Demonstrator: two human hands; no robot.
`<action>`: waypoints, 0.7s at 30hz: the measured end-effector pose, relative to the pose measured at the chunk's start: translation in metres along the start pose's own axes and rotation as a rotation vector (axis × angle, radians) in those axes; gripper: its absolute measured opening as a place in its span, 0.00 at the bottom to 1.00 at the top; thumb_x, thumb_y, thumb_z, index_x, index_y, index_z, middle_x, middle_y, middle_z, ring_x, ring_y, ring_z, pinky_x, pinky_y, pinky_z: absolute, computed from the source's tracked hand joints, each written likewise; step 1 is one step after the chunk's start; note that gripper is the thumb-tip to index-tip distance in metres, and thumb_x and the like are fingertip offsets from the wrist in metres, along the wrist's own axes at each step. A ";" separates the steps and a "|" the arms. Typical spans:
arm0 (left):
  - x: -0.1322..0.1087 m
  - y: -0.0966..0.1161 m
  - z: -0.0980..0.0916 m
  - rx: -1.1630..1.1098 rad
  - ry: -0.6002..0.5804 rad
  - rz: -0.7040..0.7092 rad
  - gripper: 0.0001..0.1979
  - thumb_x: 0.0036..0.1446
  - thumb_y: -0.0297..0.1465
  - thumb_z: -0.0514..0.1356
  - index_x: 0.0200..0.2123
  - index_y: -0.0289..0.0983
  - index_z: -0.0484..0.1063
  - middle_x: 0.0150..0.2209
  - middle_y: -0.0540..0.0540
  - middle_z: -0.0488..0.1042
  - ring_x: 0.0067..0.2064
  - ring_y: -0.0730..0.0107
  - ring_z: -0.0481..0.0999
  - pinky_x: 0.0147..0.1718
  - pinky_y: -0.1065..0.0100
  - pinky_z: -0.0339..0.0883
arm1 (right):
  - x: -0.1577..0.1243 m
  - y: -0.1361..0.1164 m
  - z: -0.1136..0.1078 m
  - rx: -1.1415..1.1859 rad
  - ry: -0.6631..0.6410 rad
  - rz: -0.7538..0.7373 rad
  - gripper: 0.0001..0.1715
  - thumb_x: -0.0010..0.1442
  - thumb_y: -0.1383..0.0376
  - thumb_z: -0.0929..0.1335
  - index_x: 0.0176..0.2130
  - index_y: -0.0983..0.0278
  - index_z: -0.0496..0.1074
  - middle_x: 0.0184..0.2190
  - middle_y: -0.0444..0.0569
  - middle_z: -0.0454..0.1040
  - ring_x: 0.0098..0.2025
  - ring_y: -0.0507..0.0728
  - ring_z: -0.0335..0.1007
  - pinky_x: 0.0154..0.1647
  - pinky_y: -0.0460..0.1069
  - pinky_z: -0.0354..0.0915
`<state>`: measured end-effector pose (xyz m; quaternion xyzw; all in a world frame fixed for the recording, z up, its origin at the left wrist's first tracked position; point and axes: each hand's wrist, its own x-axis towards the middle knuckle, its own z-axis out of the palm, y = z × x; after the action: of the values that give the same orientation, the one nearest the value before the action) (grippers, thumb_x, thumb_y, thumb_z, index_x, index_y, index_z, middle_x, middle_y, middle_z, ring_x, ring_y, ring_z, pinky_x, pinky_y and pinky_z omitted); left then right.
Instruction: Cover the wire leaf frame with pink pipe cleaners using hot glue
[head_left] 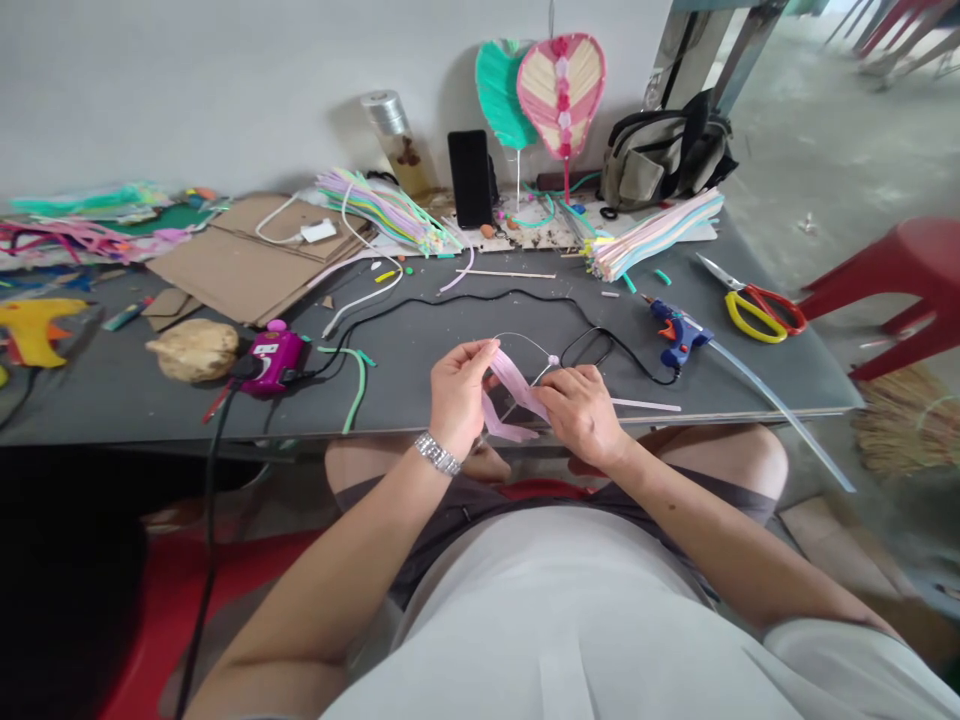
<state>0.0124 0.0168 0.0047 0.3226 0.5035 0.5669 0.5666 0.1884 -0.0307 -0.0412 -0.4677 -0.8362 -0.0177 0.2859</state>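
Observation:
My left hand (pixel 459 390), with a metal watch at the wrist, pinches a pale pink fuzzy strip (pixel 514 380) between thumb and fingers. The strip slants down to my right hand (pixel 581 410), whose fingers are closed on its other end. More of the pink strip hangs folded below, over the table's front edge. A thin wire loop (pixel 521 337) arches above the strip to a small pinkish knot (pixel 553 360) beside my right fingers. A pale stick (pixel 645 405) sticks out to the right from behind my right hand; whether it joins the loop is hidden.
A blue glue gun (pixel 682 335) and scissors (pixel 757 305) lie on the right of the table. Bundles of pipe cleaners (pixel 652 235), cardboard (pixel 255 255), a phone (pixel 471 180) and two heart-shaped fans (pixel 562 95) are behind. A magenta power adapter (pixel 274 362) and yellow glue gun (pixel 37 328) are left.

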 end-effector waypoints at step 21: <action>0.009 -0.013 -0.003 -0.060 0.017 -0.051 0.19 0.37 0.38 0.77 0.30 0.36 0.76 0.29 0.51 0.76 0.30 0.74 0.74 0.31 0.71 0.70 | 0.003 0.000 -0.001 -0.009 -0.059 -0.011 0.15 0.70 0.72 0.64 0.38 0.62 0.79 0.39 0.49 0.80 0.39 0.56 0.69 0.46 0.55 0.50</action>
<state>0.0120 0.0226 -0.0102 0.2876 0.4991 0.5700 0.5859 0.1874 -0.0290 -0.0392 -0.4646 -0.8468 -0.0090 0.2589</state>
